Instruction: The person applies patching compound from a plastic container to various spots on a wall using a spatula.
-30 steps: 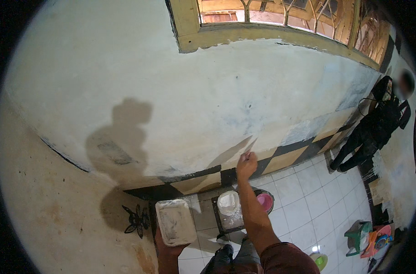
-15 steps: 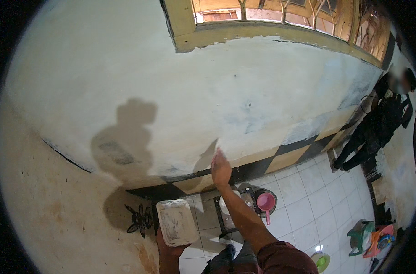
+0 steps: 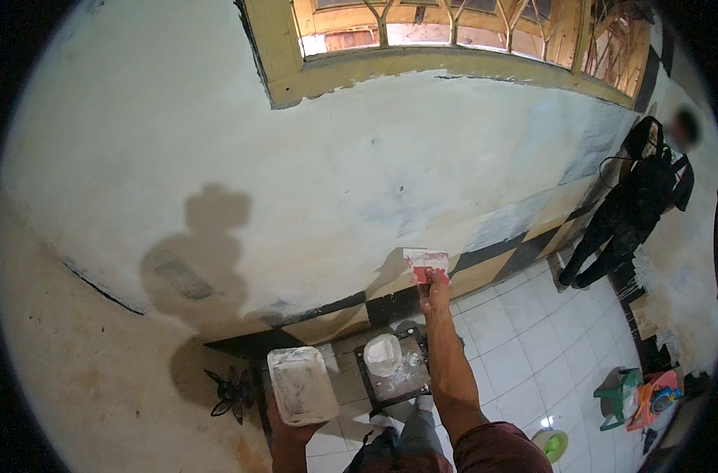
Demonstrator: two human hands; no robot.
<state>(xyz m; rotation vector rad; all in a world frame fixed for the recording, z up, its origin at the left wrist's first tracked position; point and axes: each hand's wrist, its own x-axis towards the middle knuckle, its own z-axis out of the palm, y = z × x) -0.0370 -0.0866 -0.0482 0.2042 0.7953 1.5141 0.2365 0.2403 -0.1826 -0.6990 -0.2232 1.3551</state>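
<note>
My right hand (image 3: 435, 293) grips a red, wide-bladed putty knife (image 3: 427, 272), its fingers wrapped round the lower part. White putty covers much of the blade, which is held at the lower part of the pale plastered wall (image 3: 312, 181), just above a band of black and yellow tiles. Whether the blade touches the plaster, I cannot tell. Low on the left, my left hand (image 3: 294, 432) supports a rectangular whitish tray (image 3: 331, 408) smeared inside with putty and grey streaks. Its fingers are partly hidden beneath the tray.
Below my right arm, a dark-edged low stand (image 3: 410, 385) carries a white tub (image 3: 383, 355) of white material. A barred yellow window frame (image 3: 327, 77) tops the wall. A person in black (image 3: 639, 193) stands at right. Green and orange plastic items (image 3: 651, 402) lie on the white-tiled floor (image 3: 517, 347).
My right hand and the putty knife have moved right, and the blade now shows broadside. The pink dipper is now hidden by my arm. My left hand still holds the tray.
</note>
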